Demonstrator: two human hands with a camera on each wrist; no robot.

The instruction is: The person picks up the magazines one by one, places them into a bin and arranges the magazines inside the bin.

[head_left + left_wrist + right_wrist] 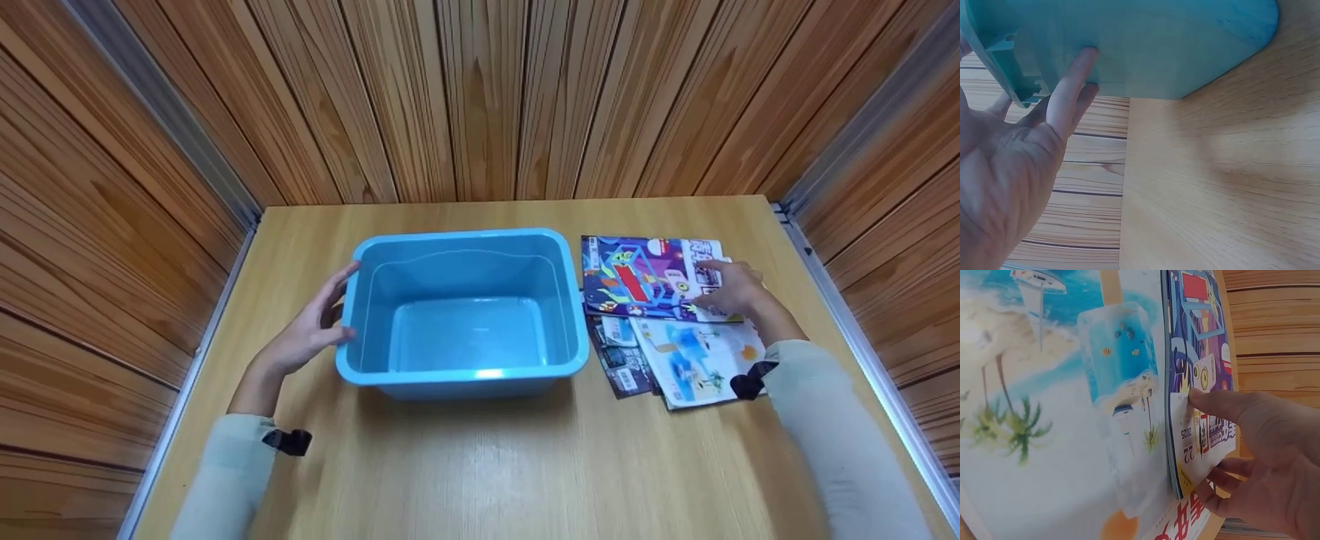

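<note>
Blue tub (465,315) at frame centre holds nothing; left hand (311,330) rests flat-fingered against its wall; right hand (731,289) pinches the top magazine (637,277) (right of frame), not yet lifted.

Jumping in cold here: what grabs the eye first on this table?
The empty blue tub in the middle of the wooden table, with the left hand touching its left wall. Right of it lie overlapping magazines; the right hand pinches the edge of the top purple magazine.
</note>
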